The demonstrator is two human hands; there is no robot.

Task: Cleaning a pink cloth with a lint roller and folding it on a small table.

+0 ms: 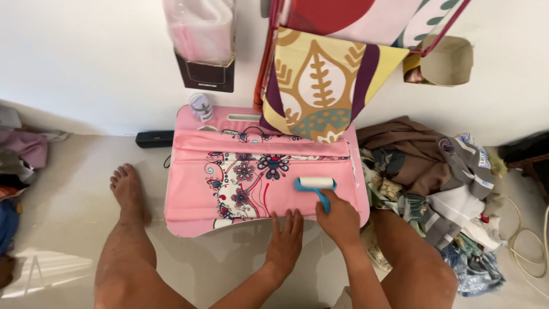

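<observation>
A pink cloth with a flower print (229,177) lies spread over a small pink table (189,117). My right hand (341,219) grips the blue handle of a lint roller (315,184), whose white roll rests on the cloth near its right end. My left hand (286,237) lies flat, fingers apart, pressing the cloth's near edge just left of the roller.
A small jar (201,106) stands on the table's far left corner. A patterned cloth (320,86) hangs over the table's back edge. A heap of clothes (446,183) lies at right, a black bar (154,138) at left. My bare legs flank the table.
</observation>
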